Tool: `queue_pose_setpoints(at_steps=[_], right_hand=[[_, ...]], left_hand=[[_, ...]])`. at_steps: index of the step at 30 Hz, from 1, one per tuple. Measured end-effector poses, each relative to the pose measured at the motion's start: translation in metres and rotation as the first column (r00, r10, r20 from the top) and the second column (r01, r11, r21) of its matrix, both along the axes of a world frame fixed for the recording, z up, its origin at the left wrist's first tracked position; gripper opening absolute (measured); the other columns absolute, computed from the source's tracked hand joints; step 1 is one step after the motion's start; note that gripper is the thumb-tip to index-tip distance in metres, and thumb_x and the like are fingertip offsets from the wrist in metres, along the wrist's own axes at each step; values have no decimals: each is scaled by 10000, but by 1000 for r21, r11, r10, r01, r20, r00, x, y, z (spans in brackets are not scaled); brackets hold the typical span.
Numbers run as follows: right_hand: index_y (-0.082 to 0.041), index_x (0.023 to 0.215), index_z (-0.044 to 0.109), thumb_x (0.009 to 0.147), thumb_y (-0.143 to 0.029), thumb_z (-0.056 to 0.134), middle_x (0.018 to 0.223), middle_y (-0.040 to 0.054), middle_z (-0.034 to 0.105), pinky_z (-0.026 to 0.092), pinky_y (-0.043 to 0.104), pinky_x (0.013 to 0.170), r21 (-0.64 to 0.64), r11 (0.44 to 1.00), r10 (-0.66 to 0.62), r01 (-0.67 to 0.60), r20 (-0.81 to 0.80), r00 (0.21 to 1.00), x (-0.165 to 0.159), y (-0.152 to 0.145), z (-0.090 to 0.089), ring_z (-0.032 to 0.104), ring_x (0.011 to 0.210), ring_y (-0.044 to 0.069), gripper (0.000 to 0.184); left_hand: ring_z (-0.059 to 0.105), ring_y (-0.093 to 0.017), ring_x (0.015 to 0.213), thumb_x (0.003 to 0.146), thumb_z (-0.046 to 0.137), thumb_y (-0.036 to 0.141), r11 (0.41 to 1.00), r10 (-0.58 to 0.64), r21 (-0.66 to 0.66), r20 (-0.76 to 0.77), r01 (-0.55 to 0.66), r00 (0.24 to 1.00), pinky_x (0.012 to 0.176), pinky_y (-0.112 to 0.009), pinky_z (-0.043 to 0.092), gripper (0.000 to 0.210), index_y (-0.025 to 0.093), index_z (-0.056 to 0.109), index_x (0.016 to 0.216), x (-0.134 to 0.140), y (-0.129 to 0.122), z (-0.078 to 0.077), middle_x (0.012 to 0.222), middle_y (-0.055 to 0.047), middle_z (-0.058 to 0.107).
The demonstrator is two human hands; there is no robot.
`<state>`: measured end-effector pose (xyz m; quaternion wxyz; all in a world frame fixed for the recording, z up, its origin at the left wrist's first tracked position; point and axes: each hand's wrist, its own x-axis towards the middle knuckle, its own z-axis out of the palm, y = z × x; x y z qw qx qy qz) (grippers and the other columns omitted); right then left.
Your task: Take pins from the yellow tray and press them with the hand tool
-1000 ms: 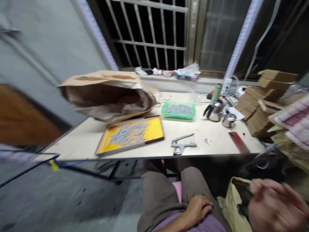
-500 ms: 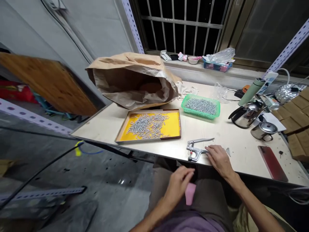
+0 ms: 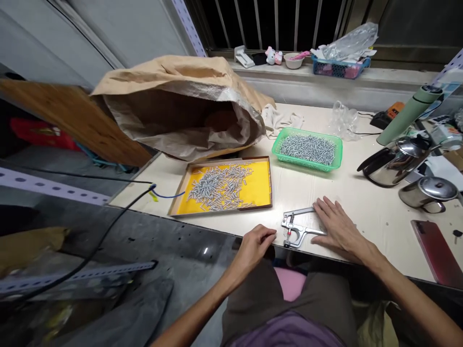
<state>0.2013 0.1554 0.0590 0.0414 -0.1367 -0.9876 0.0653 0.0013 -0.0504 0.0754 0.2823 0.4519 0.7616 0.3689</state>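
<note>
A pair of metal snap-fastener pliers [image 3: 297, 231] lies on the table near its front edge, jaws to the left. My right hand [image 3: 342, 229] rests palm down over the ends of its two handles, fingers stretched and spread, not wrapped round them. My left hand [image 3: 254, 245] is at the table's front edge, left of the pliers and apart from them. Its thumb and fingers are pressed together, and anything between them is too small or hidden to make out. Behind it a shallow cardboard tray [image 3: 265, 193], yellow inside, holds a heap of small metal pins [image 3: 213, 188].
A green plastic basket [image 3: 338, 153] full of similar pins stands behind the pliers. A large open paper sack [image 3: 170, 77] lies at the back left. To the right are a steel kettle [image 3: 392, 161], a lidded steel cup [image 3: 421, 195] and a red phone [image 3: 439, 250].
My right hand has flattened and spread across the plier handles. My left hand has risen from above my lap to the table edge. The camera view has shifted closer to the table.
</note>
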Motion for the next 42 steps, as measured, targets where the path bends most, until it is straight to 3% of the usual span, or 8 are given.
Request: queue_pose_setpoints(at_steps=[5, 12, 17, 23, 28, 33, 37, 42], right_hand=[[-129, 1439, 298, 768, -665, 552, 1422, 194, 401, 252, 564, 1083, -57, 998, 18, -17, 16, 1000, -5, 6, -1, 295, 1345, 360, 895], [-154, 1423, 317, 768, -628, 581, 1374, 182, 442, 266, 564, 1061, -79, 997, 6, -10, -45, 999, -4, 4, 1, 353, 1288, 359, 851], [-162, 1354, 396, 782, -530, 621, 1214, 155, 536, 373, 501, 966, -91, 996, -22, 19, -37, 999, -7, 0, 10, 474, 1111, 320, 717], [-150, 1242, 473, 802, -389, 658, 1094, 114, 581, 411, 422, 879, -65, 997, -42, 41, -21, 999, -12, -3, 20, 499, 993, 271, 534], [-167, 1190, 509, 811, -326, 662, 1024, 91, 602, 425, 395, 813, -56, 996, -76, 76, -5, 997, -14, -7, 20, 519, 933, 253, 439], [-106, 1258, 462, 728, -334, 736, 1092, 132, 573, 448, 399, 829, -106, 990, -88, 88, 5, 996, -13, -12, 16, 506, 974, 271, 639], [-92, 1289, 430, 640, -335, 792, 1162, 162, 533, 464, 376, 809, -152, 979, -129, 137, 59, 990, -12, -11, 19, 479, 1047, 288, 782], [-131, 1094, 577, 696, -359, 776, 996, 103, 586, 431, 350, 772, -77, 984, -143, 161, 203, 969, -18, -8, 38, 512, 954, 254, 500]], left_hand=[[600, -158, 827, 891, 445, 238, 989, -135, -66, -84, 129, 987, 750, -265, 474, 268, 186, 706, 921, 4, 2, 0, 845, -52, 643], [567, -178, 879, 878, 542, 265, 947, -303, -165, -177, 275, 936, 774, -280, 460, 191, 203, 697, 972, 6, 9, 0, 886, -53, 630], [570, -174, 882, 874, 553, 255, 938, -310, -212, -166, 273, 936, 772, -269, 463, 167, 210, 699, 942, 5, 12, 0, 873, -44, 628], [580, -181, 881, 859, 572, 238, 931, -304, -256, -150, 260, 941, 771, -279, 463, 128, 195, 692, 876, 4, 13, 0, 863, -44, 635], [579, -173, 867, 898, 504, 256, 959, -260, -168, -204, 228, 944, 770, -287, 483, 179, 194, 670, 918, 6, 16, 5, 877, -47, 615], [491, -246, 1105, 823, 631, 325, 922, -371, -56, -412, 383, 833, 943, -405, 452, 411, 182, 531, 1195, 23, 49, 11, 1197, -100, 563], [464, -283, 1149, 723, 737, 340, 858, -503, -180, -482, 481, 717, 983, -432, 425, 618, 143, 458, 1238, 35, 87, 12, 1265, -131, 519], [522, -255, 1025, 781, 681, 300, 800, -600, -377, -489, 467, 634, 847, -386, 471, 411, 146, 513, 1123, 38, 111, 17, 1114, -102, 575]])
